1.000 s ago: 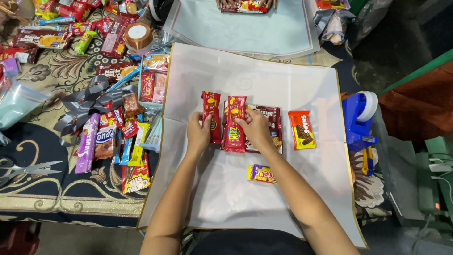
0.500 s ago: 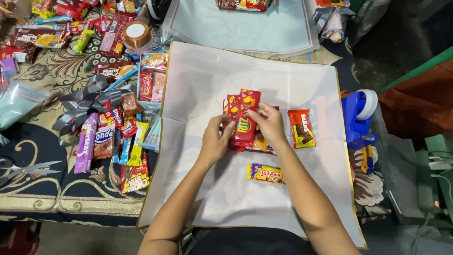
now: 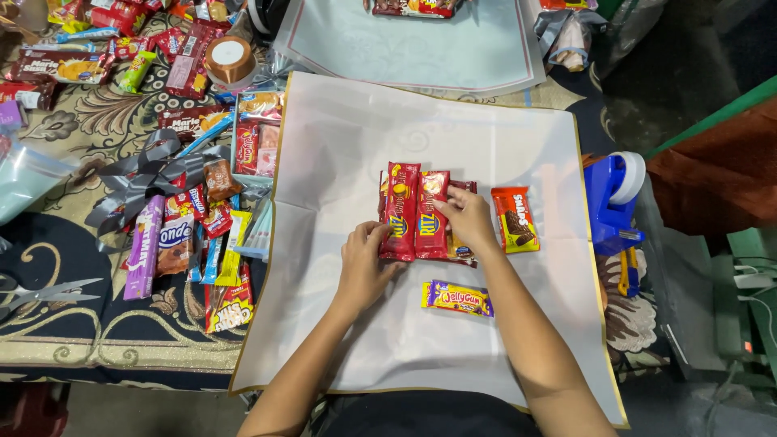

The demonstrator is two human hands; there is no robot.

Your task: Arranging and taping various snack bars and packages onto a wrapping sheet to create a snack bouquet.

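We see our left hand (image 3: pixel 362 263) with curled fingers pressing on the near left corner of two long red foil snack packets (image 3: pixel 415 212). Our right hand (image 3: pixel 469 217) lies on their right side, thumb and fingers closed lightly on the edge of the right packet. The two packets lie flat, side by side and touching, with their long axis running from near to far, slightly tilted; their top ends point to the far side. They rest near the middle of a large white wrapping sheet with a thin gold border (image 3: pixel 340 154). A darker red packet (image 3: pixel 463 243) is partly hidden under our right hand.

Just right of it lies a small orange chocolate bar wrapper (image 3: pixel 515 219). Near us lies a purple and yellow candy packet (image 3: pixel 456 298), with its long axis left to right. At the right edge stands a blue tape dispenser (image 3: pixel 610 202). On the left, a heap of mixed snacks (image 3: pixel 194 235) covers a patterned cloth (image 3: pixel 89 137), with a grey ribbon bow (image 3: pixel 146 171) and scissors (image 3: pixel 40 293).
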